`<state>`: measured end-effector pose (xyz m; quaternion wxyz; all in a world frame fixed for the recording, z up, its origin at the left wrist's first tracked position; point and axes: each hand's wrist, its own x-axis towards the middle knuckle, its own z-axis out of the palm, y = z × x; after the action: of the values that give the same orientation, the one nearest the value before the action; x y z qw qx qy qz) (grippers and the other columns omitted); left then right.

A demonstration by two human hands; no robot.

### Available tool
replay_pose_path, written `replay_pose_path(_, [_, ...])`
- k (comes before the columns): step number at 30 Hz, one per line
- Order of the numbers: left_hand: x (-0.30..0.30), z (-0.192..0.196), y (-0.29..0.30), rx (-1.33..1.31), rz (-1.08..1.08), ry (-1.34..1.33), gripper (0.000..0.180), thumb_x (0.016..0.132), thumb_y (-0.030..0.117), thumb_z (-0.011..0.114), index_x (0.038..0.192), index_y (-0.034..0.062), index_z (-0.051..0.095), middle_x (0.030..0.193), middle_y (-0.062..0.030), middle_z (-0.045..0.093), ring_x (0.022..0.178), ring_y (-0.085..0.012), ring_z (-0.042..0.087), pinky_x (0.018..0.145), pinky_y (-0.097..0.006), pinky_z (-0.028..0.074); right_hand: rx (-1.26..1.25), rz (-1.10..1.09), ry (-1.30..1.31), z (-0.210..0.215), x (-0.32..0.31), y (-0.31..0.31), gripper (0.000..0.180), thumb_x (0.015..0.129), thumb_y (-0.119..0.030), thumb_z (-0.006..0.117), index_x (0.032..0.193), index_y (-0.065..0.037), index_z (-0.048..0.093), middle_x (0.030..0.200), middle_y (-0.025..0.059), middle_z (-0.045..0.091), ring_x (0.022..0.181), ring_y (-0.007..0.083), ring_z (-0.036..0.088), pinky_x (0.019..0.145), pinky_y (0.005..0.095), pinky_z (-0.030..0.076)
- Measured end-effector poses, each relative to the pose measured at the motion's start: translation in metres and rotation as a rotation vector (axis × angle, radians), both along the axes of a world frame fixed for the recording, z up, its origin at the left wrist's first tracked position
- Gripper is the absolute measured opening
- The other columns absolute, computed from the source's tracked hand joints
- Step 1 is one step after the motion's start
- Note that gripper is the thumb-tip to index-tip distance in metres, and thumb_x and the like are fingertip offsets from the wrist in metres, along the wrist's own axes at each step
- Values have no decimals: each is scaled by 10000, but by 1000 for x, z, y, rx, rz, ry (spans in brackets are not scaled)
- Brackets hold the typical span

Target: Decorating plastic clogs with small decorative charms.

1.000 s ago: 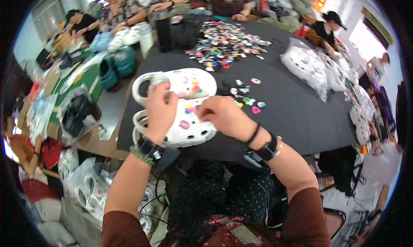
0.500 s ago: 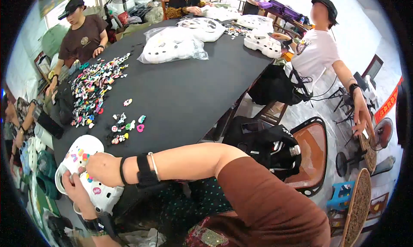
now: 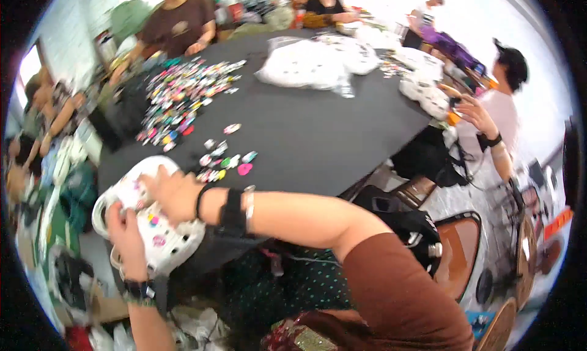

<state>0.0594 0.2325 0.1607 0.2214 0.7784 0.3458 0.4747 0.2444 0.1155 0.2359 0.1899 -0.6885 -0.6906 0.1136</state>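
A pair of white clogs [image 3: 174, 248] lies side by side at the table's near left corner, with colourful shoe charms [image 3: 159, 241] set in their tops. My left hand [image 3: 127, 232] grips the rim of the farther clog near its strap, fingers curled and thumb up. Over the top of that clog reaches my right hand [image 3: 176, 197], its bent fingers down among the charms. Whatever those fingertips hold is hidden and smeared by motion. Just beyond my right hand lies a small group of loose charms [image 3: 232, 161], among them a pink heart.
A large heap of charms [image 3: 189, 94] spreads over the dark table [image 3: 293, 137]. Bagged white clogs [image 3: 306, 64] lie farther back. Several people sit around the table, one [image 3: 498, 106] at the right. An orange-brown chair [image 3: 458, 247] with a black bag stands at my right.
The view has swung, so the table and clogs appear farther right. My right hand's fingers have shifted on the clog and spread slightly; my left hand stays at its rim.
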Motion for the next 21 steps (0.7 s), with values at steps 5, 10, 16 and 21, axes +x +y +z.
replay_pose_path(5, [35,9,-22,54,-18,-26,245,839,20,627,1079,-5,583,1016,-124,599,845,-227,609,723,-332,499,87,75,121,-14,30,-6,828,621,-111,809,1308,-63,350,1204,306,413,1148,511,456,974,476,452])
replay_pose_path(10, [29,22,-33,65,63,23,232,821,76,628,1039,3,592,1004,-174,588,813,-295,612,669,-361,500,-8,-20,149,-1,5,-17,782,669,6,776,1312,-116,348,1213,251,465,1130,481,494,960,490,443])
replay_pose_path(16, [34,30,-43,-33,76,21,220,801,81,642,1004,11,595,980,-174,592,755,-290,612,627,-374,490,23,33,-2,-4,5,-17,616,734,-80,727,1259,-98,406,1175,209,508,1112,425,524,834,561,498])
replay_pose_path(21, [31,26,-37,9,108,22,218,798,87,642,1001,22,599,978,-173,597,777,-324,608,663,-414,487,-9,37,-4,1,1,-13,644,681,-39,769,1221,-98,423,1136,193,500,1103,436,510,887,509,468])
